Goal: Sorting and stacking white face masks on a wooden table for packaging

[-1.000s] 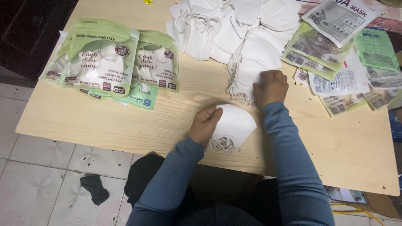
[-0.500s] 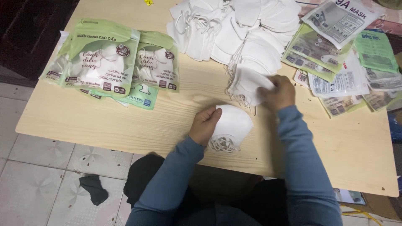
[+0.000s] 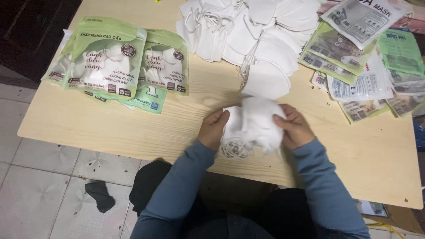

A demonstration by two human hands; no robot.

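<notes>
A: Where was the stack of white masks [image 3: 253, 126]?

B: Near the front edge of the wooden table [image 3: 146, 132], between both hands. Left hand [image 3: 212, 129] gripped its left side, right hand [image 3: 294, 127] its right, fingers curled.

A: Surroundings?

B: Loose mask pile [image 3: 248, 31] behind; green packets [image 3: 113, 62] well left.

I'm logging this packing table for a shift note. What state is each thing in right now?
left hand: gripping the mask stack's left edge.
right hand: gripping the stack's right edge.
mask stack: white, folded, pressed between both hands.
loose masks: unpacked, heaped.
green packets: filled, lying flat and overlapping.
empty sleeves: flat, scattered at the right.
table: pale wood.
</notes>
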